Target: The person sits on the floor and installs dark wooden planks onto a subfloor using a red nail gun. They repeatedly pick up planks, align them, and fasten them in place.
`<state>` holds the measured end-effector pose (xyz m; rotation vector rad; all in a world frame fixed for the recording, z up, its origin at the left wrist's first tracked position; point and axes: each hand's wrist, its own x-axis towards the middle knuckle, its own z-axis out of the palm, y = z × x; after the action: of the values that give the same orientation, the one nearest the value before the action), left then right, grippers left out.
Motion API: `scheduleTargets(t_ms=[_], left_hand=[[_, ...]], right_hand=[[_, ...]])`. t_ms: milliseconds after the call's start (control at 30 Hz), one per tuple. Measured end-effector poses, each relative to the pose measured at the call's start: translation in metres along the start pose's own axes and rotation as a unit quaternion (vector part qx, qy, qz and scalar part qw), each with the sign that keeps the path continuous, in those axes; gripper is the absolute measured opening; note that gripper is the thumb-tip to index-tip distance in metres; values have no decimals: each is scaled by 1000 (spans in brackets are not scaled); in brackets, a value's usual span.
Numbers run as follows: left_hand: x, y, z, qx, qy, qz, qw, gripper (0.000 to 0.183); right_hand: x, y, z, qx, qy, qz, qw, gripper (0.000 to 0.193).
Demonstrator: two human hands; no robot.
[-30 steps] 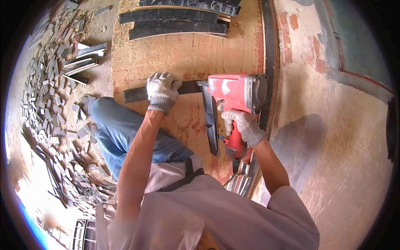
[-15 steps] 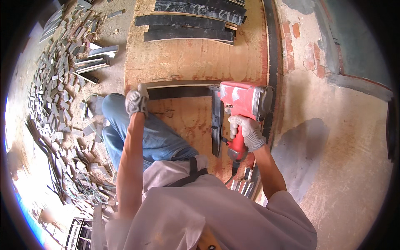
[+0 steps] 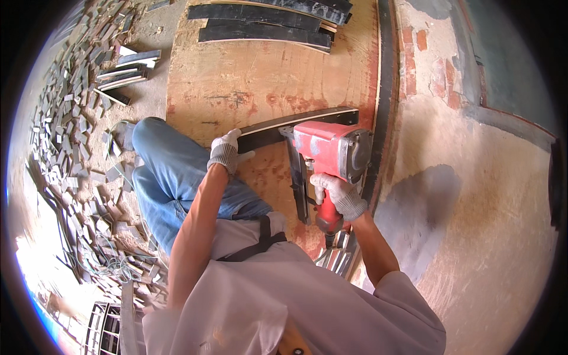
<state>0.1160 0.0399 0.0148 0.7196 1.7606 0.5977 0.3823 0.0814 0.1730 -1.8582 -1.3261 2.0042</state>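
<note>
My left hand [image 3: 225, 151], in a pale knit glove, grips the left end of a dark-faced wooden strip [image 3: 259, 139]. The strip lies at a slant across the plywood panel [image 3: 219, 77], its right end farther away. In my gloved right hand [image 3: 336, 194] is the handle of a red nail gun [image 3: 319, 147]. Its nose is at the strip's near side, and its long dark magazine [image 3: 299, 183] points back toward me. Whether the nose touches the strip I cannot tell. The gun's body hides part of the strip.
Several dark strips [image 3: 260, 32] are stacked at the panel's far end. A dark edge strip [image 3: 386, 71] runs along its right side, beside a wall with bare brick [image 3: 409, 59]. Small offcuts [image 3: 77, 130] litter the floor at left. More pieces [image 3: 337, 254] lie by my right forearm.
My left hand has moved right with the strip's end, and the strip has gone from nearly level to slanted. The nail gun has shifted slightly left and nearer. My view has shifted a little.
</note>
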Motion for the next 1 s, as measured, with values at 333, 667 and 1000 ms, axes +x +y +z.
scheduleTargets(t_ms=[333, 667, 1000], left_hand=[[12, -2, 4, -290, 8, -149, 945, 39], [27, -17, 12, -411, 7, -202, 889, 30], [18, 6, 1, -409, 34, -261, 874, 29]], right_hand=[[4, 2, 3, -30, -10, 15, 999, 14], [2, 2, 7, -92, -76, 5, 993, 20], [9, 4, 35, -100, -67, -3, 993, 20]])
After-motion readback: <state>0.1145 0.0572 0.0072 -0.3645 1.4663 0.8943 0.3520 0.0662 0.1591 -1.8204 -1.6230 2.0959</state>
